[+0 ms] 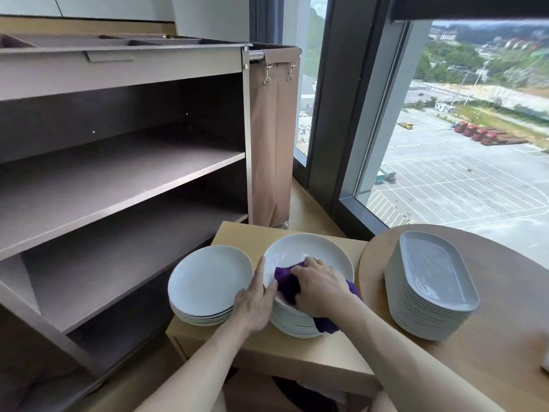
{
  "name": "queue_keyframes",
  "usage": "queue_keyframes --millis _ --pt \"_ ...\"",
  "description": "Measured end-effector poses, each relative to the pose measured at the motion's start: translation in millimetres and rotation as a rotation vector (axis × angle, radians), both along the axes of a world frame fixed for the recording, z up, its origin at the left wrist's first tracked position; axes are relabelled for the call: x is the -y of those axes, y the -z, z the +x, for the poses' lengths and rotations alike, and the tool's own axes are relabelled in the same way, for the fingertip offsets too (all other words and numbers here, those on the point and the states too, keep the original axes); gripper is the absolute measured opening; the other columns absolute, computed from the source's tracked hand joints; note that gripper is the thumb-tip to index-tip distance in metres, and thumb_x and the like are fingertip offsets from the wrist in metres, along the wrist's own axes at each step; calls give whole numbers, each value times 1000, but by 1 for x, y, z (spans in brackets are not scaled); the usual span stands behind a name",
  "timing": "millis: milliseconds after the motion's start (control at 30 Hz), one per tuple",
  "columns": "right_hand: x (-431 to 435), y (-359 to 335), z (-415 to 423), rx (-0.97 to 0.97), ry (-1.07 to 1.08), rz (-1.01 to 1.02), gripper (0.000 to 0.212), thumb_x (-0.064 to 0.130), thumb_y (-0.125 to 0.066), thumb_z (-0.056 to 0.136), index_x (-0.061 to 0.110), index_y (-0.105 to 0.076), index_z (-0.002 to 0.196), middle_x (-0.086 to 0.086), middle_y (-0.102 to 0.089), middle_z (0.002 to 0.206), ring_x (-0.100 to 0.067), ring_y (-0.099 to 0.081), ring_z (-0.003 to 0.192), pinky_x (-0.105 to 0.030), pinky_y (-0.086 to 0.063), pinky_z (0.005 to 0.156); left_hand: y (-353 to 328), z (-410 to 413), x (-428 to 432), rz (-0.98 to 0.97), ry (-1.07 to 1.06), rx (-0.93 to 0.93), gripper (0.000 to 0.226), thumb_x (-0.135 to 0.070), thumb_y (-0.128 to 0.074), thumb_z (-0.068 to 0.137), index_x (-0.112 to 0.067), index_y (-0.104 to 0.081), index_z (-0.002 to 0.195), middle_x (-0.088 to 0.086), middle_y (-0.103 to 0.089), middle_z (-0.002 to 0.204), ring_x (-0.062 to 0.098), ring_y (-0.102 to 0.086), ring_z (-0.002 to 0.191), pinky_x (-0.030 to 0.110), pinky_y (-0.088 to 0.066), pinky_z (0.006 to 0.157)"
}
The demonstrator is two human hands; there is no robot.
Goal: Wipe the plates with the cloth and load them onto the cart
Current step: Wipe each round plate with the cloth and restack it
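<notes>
On the bench beside the cart, right grip clutched the cloth inside the top plate, left grip pinching its rim: wiping in hand, a lift onto the cart likely next.

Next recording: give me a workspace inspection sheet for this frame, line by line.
Surface: small wooden table; round table beside it on the right.
Job's things: top plate of the taller round stack, purple cloth in it; shorter round stack to its left; oval platters stacked on round table; cart, no plates seen on its shelves.
Clutter: blurred white object at round table's edge, unidentifiable.
Hands: left hand holds top plate's rim; right hand grips purple cloth.
Cables: nothing seen.
Surroundings: window over a car park; brown fabric bag on cart's end.
</notes>
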State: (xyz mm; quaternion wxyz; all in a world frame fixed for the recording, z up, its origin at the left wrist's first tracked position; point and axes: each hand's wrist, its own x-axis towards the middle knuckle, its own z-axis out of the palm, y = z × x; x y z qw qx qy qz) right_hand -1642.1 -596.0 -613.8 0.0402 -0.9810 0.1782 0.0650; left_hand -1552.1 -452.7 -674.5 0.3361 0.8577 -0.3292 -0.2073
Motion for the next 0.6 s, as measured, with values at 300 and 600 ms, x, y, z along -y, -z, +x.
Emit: queue_keyframes --millis 300,600 --pt "5 9 -7 -86 206 11 63 46 -60 86 23 -41 142 -13 -45 144 -40 -46 129 -53 -36 110 -7 1 3 152 7 210 65 -46 -26 108 -23 1 162 1 2 171 28 -36 145 40 -34 114" --pt "2 10 -10 85 188 -27 55 32 -69 84 24 -48 135 -5 -58 128 -29 -55 113 -44 -46 94 -11 -26 -26 34 257 568 37 -36 -37 103 -23 -59 129 -9 -52 137 11 -42 133 32 -28 115"
